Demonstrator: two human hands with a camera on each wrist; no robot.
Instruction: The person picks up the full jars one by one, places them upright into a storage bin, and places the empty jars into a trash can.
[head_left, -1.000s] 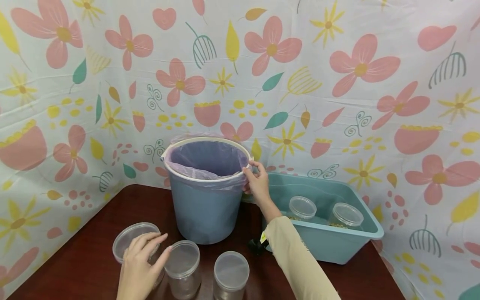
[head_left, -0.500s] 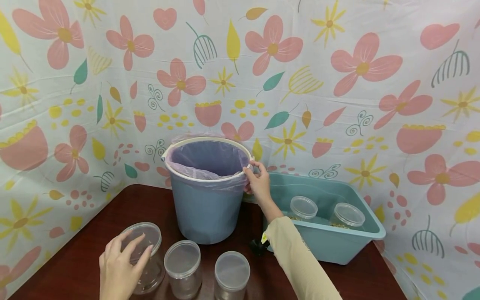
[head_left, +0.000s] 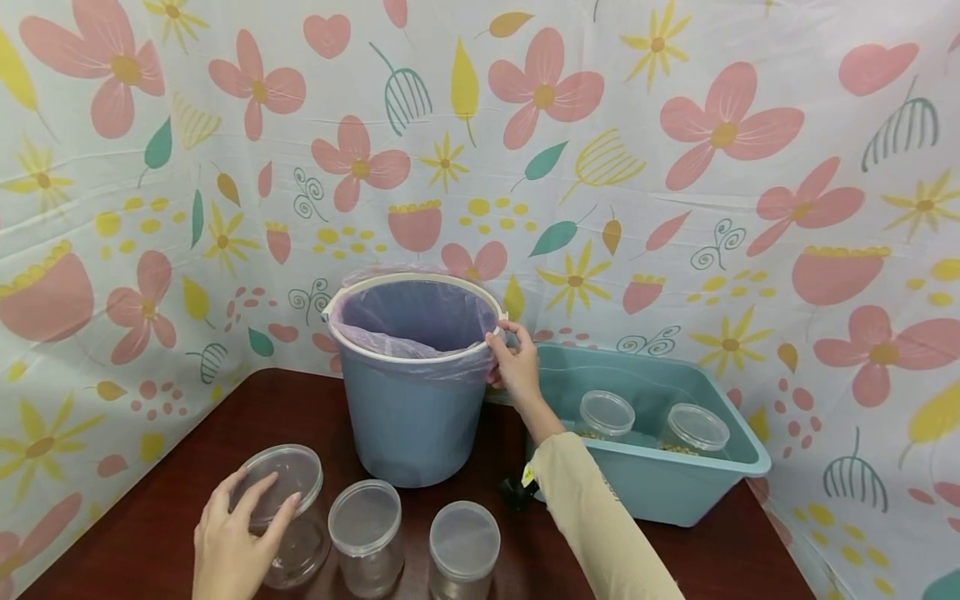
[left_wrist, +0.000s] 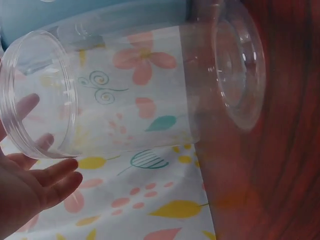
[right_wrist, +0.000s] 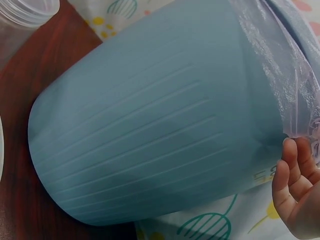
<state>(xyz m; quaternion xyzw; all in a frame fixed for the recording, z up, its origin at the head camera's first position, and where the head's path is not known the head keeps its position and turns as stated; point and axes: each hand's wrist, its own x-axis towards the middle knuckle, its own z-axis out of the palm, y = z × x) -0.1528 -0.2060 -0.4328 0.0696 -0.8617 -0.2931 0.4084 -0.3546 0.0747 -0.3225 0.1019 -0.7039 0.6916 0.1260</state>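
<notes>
At the lower left of the head view, my left hand is at the top of a large clear jar, its fingers loosely bent and spread. In the left wrist view, two fingertips show through the jar's clear wall near the rim, and the others lie outside; firm contact cannot be made out. My right hand pinches the right side of the rim of a blue trash bin. A thin purple bag lines the bin and folds over its edge; the right wrist view shows the fingers beside the bag's hanging hem.
Two smaller clear jars, a middle one and a right one, stand lidded on the dark red table. A teal tub at the right holds two lidded jars with small yellowish contents. A flower-patterned cloth hangs behind.
My left hand has moved left and slightly down around the large jar's top, mostly in the first half second. My right hand keeps its place on the bin's rim.
</notes>
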